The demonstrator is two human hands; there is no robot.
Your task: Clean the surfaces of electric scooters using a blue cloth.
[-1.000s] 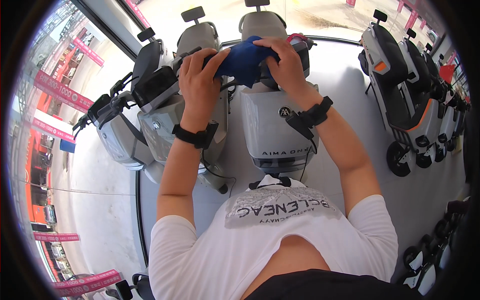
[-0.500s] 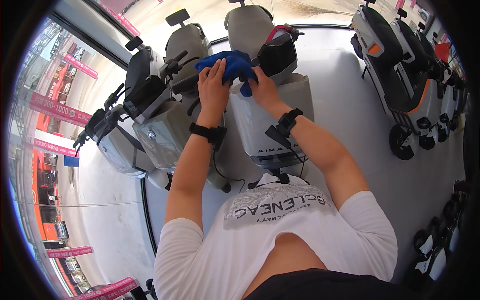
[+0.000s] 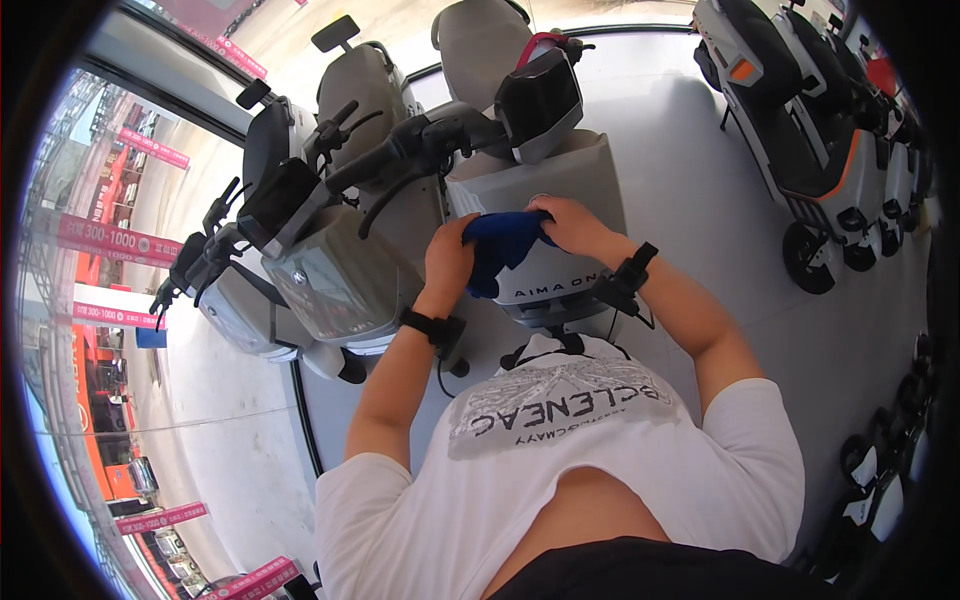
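A blue cloth [image 3: 500, 246] is stretched between my two hands, with part of it hanging down. My left hand [image 3: 450, 258] is closed on the cloth's left end. The right end is pinched in my right hand [image 3: 572, 226]. Both hands are in front of the pale grey front panel [image 3: 535, 187] of an electric scooter. Whether the cloth touches that panel I cannot tell. Beyond the cloth is the scooter's black handlebar [image 3: 405, 150], with its dark angular display housing [image 3: 540, 103] to the right. Each wrist wears a black strap with a small device.
More scooters stand close on the left, one with a grey-green front panel [image 3: 335, 275]. A row of white and black scooters [image 3: 790, 120] lines the right side. Glass with pink banners [image 3: 120, 240] runs along the left. Further scooters [image 3: 870, 480] are at the lower right.
Both hands have come off the handlebar and moved nearer to my body with the cloth. The cloth was bunched over the handlebar; now it is drawn out between the hands.
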